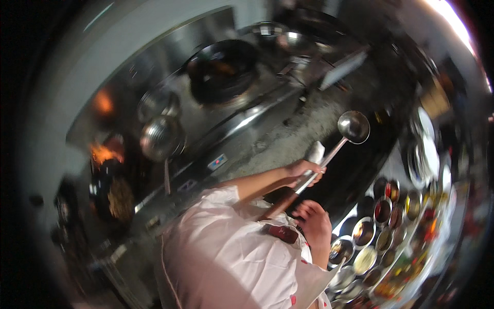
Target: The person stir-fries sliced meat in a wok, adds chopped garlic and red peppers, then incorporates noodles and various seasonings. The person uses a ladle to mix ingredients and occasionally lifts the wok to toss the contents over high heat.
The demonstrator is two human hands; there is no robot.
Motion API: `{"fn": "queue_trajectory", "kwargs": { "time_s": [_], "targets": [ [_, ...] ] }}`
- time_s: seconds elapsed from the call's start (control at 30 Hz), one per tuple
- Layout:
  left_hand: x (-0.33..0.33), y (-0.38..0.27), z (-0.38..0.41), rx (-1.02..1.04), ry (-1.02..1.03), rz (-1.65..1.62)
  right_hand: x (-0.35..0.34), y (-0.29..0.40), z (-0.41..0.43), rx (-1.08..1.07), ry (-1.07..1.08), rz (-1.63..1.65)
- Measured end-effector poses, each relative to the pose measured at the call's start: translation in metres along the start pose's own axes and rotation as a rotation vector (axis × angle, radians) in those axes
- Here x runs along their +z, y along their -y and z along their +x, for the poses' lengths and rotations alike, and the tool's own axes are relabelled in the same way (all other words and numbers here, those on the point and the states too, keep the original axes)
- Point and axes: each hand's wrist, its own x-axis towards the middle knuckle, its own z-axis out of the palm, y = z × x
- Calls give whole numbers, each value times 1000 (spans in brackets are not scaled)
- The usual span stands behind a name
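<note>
My left hand point(305, 172) is closed around the metal shaft of a long-handled ladle point(335, 150). The round steel bowl of the ladle points to the upper right, and its brown handle end point(281, 204) reaches back towards my waist. A white object point(316, 152), perhaps a folded cloth, shows against the same hand; I cannot tell if it is held. Below the ladle, my right hand point(314, 224) is blurred, its fingers loosely bent and apart, with nothing visible in them. It is near the dark red item point(283, 233) at the waist of my white jacket.
Along the left runs a steel cooking range with a flame point(102, 154), a perforated strainer point(162, 137) and a large dark wok point(224, 71). To the right, a counter bears several seasoning bowls point(363, 233) and stacked white plates point(428, 158). Grey floor point(266, 145) lies between.
</note>
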Motion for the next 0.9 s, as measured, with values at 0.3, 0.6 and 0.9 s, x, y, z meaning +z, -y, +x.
{"fn": "queue_trajectory", "kwargs": {
  "time_s": [0.3,0.6,0.9],
  "targets": [
    [-76,-108,-170,725,-750,362,150,-80,176,470,94,-104],
    [-192,118,-500,720,-2204,-16,36,-274,365,-312,476,-1729],
    [-40,442,-413,181,-1724,-1112,114,-227,426,-43,634,-2179]
  ]
}}
